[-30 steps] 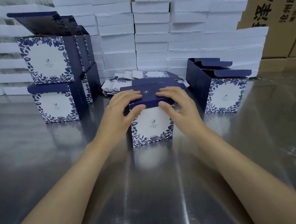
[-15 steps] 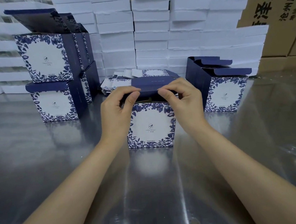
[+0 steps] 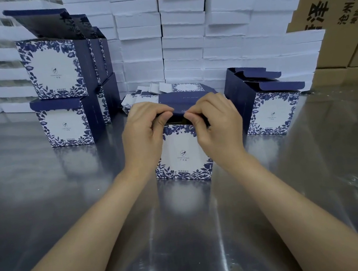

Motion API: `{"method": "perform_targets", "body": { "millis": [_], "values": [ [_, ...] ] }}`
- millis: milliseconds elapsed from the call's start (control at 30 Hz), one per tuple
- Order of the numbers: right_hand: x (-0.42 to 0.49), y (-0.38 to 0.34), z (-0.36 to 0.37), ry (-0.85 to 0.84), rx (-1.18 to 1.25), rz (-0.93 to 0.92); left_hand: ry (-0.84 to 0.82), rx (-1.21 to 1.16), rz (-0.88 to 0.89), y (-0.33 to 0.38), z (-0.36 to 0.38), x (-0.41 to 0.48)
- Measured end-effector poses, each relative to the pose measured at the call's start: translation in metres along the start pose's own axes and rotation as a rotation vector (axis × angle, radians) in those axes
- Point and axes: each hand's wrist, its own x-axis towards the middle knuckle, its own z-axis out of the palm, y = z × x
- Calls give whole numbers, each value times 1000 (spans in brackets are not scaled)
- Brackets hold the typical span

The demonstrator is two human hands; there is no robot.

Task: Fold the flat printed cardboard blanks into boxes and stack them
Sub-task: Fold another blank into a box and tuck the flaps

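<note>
Box [image 3: 183, 155] stands upright mid-surface [image 3: 70, 217], printed face toward camera. Left hand [image 3: 144, 135] and right hand [image 3: 218, 128] each pinch the lid flap [image 3: 183, 103] front edge, probably creasing the tuck for closing. Stack [image 3: 62, 123] sits left, near.

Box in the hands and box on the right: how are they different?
The held box has its lid pinched by the left hand and right hand; the right box stands untouched. The held box faces front; the right box is angled, flaps open. Both wear blue flowers.
</note>
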Motion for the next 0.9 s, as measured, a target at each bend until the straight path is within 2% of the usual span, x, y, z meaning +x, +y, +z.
{"method": "perform_targets", "body": {
  "millis": [100,267,433,633,733,833,900],
  "values": [
    [-3,0,1,24,21,-33,-12,137,200,2,2,0],
    [-3,1,4,18,55,-22,-2,192,287,-4,-1,2],
    [-6,2,4,14,287,154,45,243,250,5,1,0],
    [-12,7,4,54,391,287,99,219,109,3,-3,2],
    [-12,7,5,28,468,355,98,244,117,-1,-6,3],
    [-9,7,4,16,511,371,92,167,163,-7,-9,3],
    [-7,7,4,6,501,366,106,55,110,-8,-8,2]
  ]
}}
